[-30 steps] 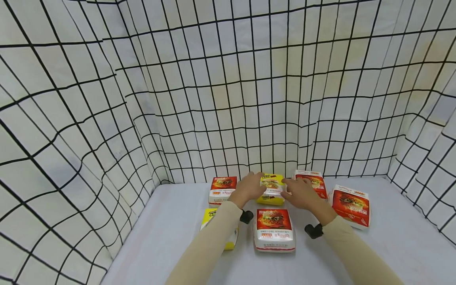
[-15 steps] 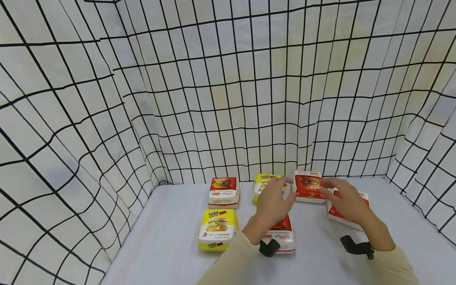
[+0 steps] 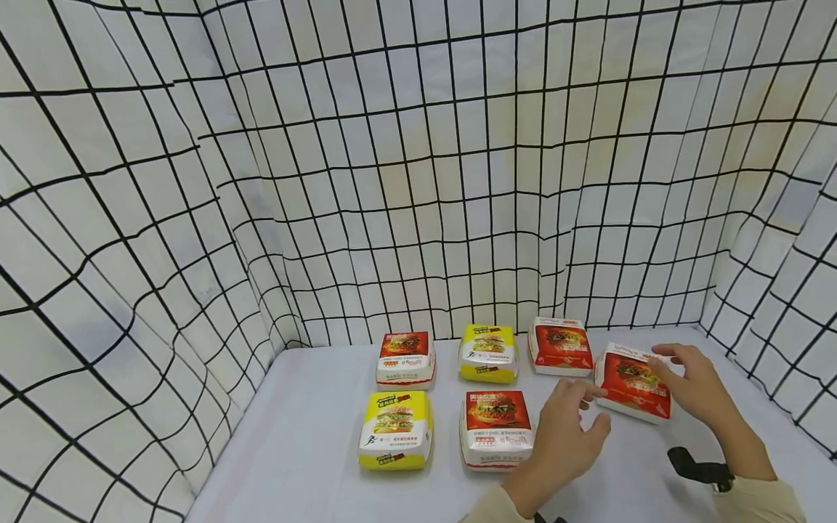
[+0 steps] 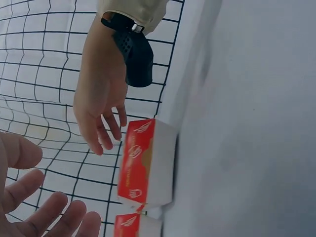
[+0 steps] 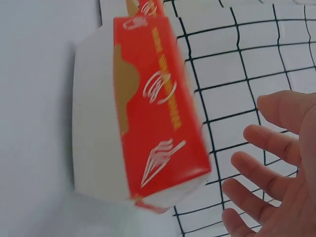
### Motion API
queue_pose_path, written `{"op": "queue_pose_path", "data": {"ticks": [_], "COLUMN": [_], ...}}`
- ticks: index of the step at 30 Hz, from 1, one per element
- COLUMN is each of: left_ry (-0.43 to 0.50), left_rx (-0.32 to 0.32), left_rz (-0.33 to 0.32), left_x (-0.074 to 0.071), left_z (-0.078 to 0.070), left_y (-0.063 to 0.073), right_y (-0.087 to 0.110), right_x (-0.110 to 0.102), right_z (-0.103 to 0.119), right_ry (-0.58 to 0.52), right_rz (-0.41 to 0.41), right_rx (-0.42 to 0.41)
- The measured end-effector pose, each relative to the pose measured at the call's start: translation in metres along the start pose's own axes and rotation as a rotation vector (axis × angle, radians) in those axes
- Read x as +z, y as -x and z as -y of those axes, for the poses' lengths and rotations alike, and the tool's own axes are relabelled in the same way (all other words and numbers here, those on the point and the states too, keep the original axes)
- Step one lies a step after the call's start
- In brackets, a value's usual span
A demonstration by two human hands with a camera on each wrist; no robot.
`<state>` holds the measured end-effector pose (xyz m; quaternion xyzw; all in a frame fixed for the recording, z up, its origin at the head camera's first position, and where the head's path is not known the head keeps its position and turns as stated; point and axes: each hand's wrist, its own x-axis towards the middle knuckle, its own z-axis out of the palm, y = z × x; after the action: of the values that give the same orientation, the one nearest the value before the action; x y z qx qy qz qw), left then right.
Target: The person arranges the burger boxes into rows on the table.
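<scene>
A red-and-white burger box [image 3: 633, 383] lies slightly turned at the right end of the group. My right hand [image 3: 693, 385] hovers over its right side with fingers spread. In the right wrist view, those fingers [image 5: 266, 173] are apart from the red box [image 5: 158, 108]. My left hand [image 3: 565, 432] is at the box's near left, partly in front of the front red box [image 3: 495, 428]. Its fingers are extended and hold nothing. The left wrist view has my left fingers [image 4: 49, 212] beside the boxes, with the right hand [image 4: 101, 98] beyond the nearer red box [image 4: 148, 163].
Behind stand a red box [image 3: 405, 359], a yellow box [image 3: 488, 354] and another red box [image 3: 561, 347]. A yellow box [image 3: 395, 430] sits front left. The white table [image 3: 294, 436] is enclosed by white cloth walls with a black grid [image 3: 418, 181].
Both hands have moved right, from around the back yellow box to the far-right red box. The front yellow box, earlier partly covered by the left arm, now shows fully.
</scene>
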<state>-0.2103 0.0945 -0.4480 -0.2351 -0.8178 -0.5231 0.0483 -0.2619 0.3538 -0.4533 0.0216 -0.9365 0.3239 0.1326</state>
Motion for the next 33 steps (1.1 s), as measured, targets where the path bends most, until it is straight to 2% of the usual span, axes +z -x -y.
{"op": "queue_pose_path", "data": {"ticks": [6,13,18,23,27,33], "left_ry": [0.014,-0.048,-0.061,-0.043,-0.047,-0.042], "left_rx": [-0.198,-0.324,-0.340,-0.341,-0.356,-0.351], "left_rz": [0.026,0.036,0.018,0.040,0.055,0.039], "left_x": [0.027,0.048,0.059,0.066,0.070,0.070], "left_z": [0.013,0.027,0.033,0.034,0.035,0.036], "left_y": [-0.008,-0.018,-0.025,-0.029,-0.029,-0.026], "right_y": [-0.002,-0.004,-0.005,-0.005,-0.005,-0.004], "right_x": [0.001,0.001,0.002,0.003,0.003,0.002], "right_z": [-0.021,-0.034,-0.037,-0.039,-0.040,-0.041], "right_ry": [0.024,-0.007,-0.042,-0.096,-0.106,-0.108], "right_rz": [0.040,0.148,0.201,0.246,0.266,0.284], "right_rx": [0.065,0.142,0.175,0.179,0.167,0.136]}}
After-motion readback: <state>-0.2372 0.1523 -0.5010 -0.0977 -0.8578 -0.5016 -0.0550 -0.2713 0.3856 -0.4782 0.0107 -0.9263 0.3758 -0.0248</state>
